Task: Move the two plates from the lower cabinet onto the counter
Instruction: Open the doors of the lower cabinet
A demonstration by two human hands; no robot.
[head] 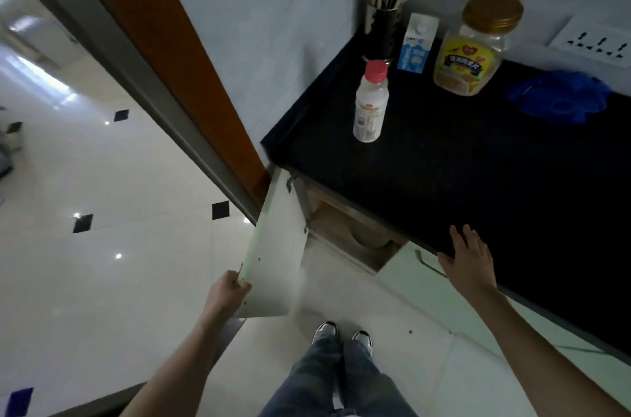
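Observation:
The lower cabinet's white door [276,245] is swung open to the left, and my left hand [227,290] grips its outer edge. Inside the cabinet [345,228], on a wooden shelf, the pale curved rim of a plate [370,239] shows; most of it is hidden under the counter, so I cannot tell how many plates there are. My right hand [469,259] rests flat, fingers spread, on the front edge of the black counter [478,177], to the right of the opening. It holds nothing.
At the counter's back stand a white bottle with a pink cap [370,102], a black utensil holder [382,27], a milk carton [418,42], a gold-lidded jar [476,44] and a blue object [560,97]. A closed door with a handle [430,263] lies right of the opening. My feet [341,338] stand below.

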